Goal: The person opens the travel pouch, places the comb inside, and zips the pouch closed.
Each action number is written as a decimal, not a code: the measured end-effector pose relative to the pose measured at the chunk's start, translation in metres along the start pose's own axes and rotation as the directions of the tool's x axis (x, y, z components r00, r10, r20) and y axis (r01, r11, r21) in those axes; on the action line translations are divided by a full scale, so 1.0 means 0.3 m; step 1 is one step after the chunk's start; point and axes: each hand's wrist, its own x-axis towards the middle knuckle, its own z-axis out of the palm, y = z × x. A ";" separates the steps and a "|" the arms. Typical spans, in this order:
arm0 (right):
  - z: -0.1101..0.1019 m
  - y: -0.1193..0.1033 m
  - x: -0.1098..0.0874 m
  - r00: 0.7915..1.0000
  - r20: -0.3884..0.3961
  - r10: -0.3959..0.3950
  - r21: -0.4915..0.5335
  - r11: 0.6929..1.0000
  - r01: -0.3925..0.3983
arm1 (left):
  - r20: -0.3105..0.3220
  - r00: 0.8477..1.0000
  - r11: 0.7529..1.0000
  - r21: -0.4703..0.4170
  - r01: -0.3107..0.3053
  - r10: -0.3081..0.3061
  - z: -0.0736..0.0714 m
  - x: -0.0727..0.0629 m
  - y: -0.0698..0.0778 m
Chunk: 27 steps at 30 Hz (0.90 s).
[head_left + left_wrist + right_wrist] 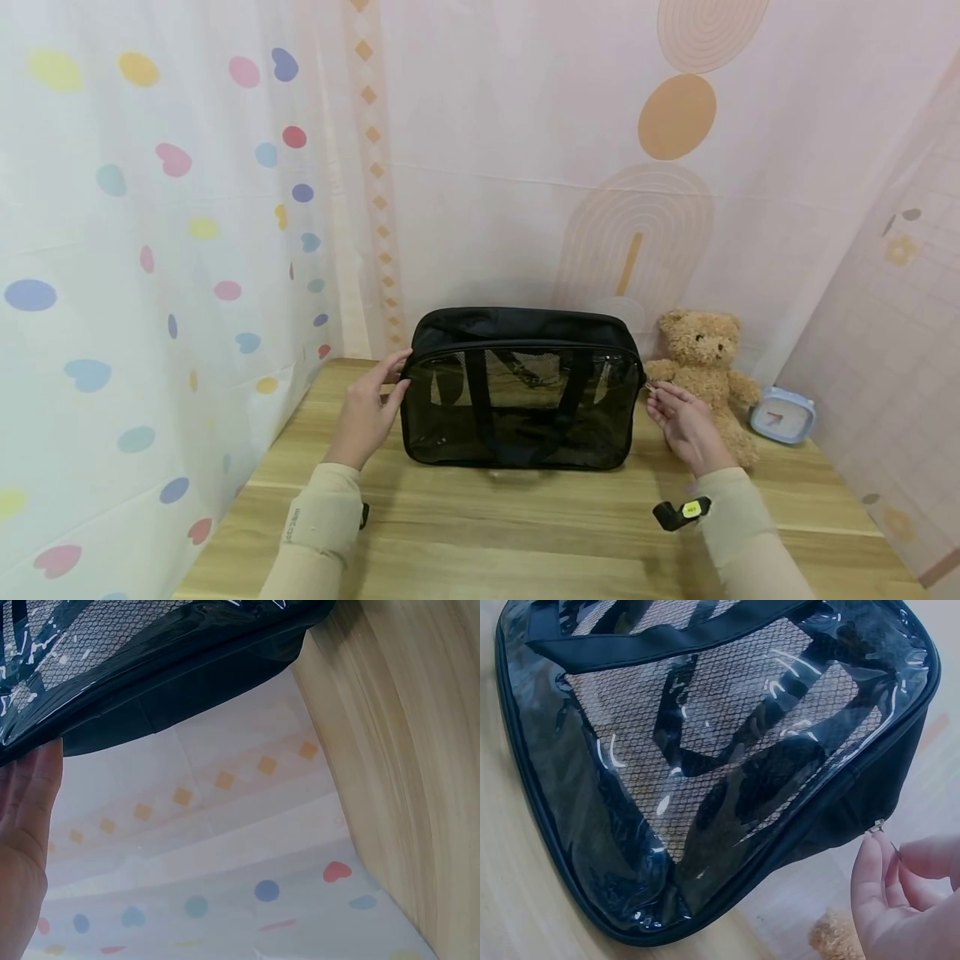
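Note:
A black bag [522, 417] with a clear plastic front, dark straps and a mesh panel stands upright on the wooden table. At its upper left side, my left hand [367, 408] touches the edge; in the left wrist view the fingers [30, 799] reach behind the black rim, their tips hidden. My right hand [686, 421] is by the bag's upper right side. Between thumb and fingertips it pinches a small metal zipper pull [891, 844], seen in the right wrist view at the corner of the black side panel.
A tan teddy bear [701, 358] sits just behind my right hand, against the back curtain. Beside it stands a light blue alarm clock [782, 415]. Patterned curtains [480, 167] enclose the wooden table [510, 533] at the back and both sides.

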 end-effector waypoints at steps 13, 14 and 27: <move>0.000 -0.033 -0.004 1.000 -0.023 -0.020 -0.048 0.999 0.019 | -0.014 1.000 1.000 -0.014 -0.024 0.024 0.000 0.003 0.002; 0.000 -0.036 -0.005 1.000 -0.017 -0.021 -0.053 0.998 0.020 | -0.014 1.000 1.000 -0.012 -0.026 0.025 0.000 0.003 0.002; 0.018 -0.080 -0.016 0.999 -0.006 -0.050 -0.045 0.998 0.050 | -0.050 0.997 0.998 -0.003 -0.058 0.058 0.005 0.000 -0.009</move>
